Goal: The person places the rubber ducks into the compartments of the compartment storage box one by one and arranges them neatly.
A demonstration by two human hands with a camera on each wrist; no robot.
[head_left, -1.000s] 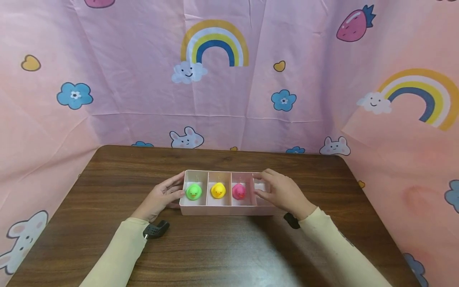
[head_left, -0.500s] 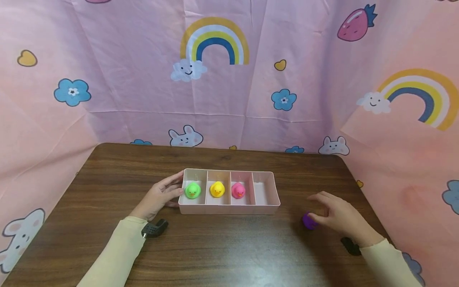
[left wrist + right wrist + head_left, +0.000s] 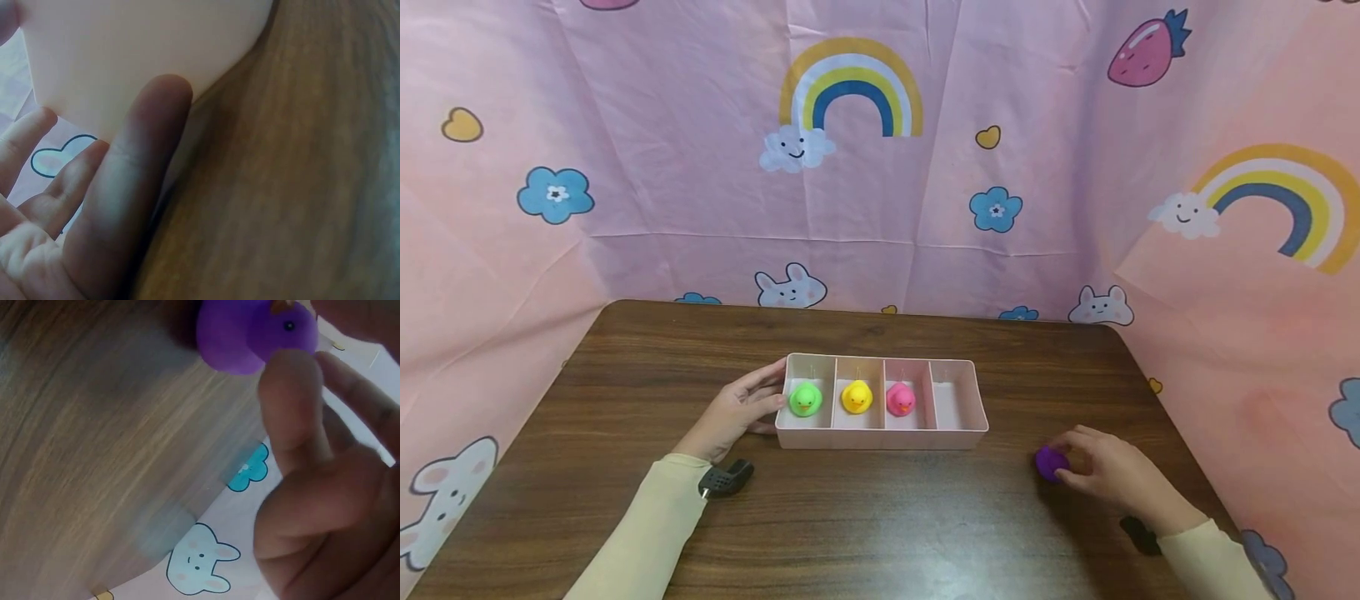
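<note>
A pale pink divided box (image 3: 880, 440) sits mid-table. My left hand (image 3: 732, 414) touches its left end, fingers and thumb spread against the end wall (image 3: 144, 37). Inside, left to right, lie a green rubber duck (image 3: 805, 400), a yellow rubber duck (image 3: 857, 397) and a pink rubber duck (image 3: 901, 400), one per compartment. The rightmost compartment (image 3: 957, 400) holds nothing. Right of the box, my right hand (image 3: 1116, 473) pinches a purple rubber duck (image 3: 1049, 463) by its head between thumb and fingers. In the right wrist view, the purple duck (image 3: 228, 337) is partly cut off at the top.
The brown wooden table (image 3: 865, 533) carries the box and the purple duck. A pink printed cloth (image 3: 700, 167) hangs behind the table and along both sides. Dark straps with small devices (image 3: 726, 479) sit at the wrists.
My right hand has left the box's right end, moved right and nearer to the purple duck, and its fingers have closed on the duck's head. My left hand stays at the box.
</note>
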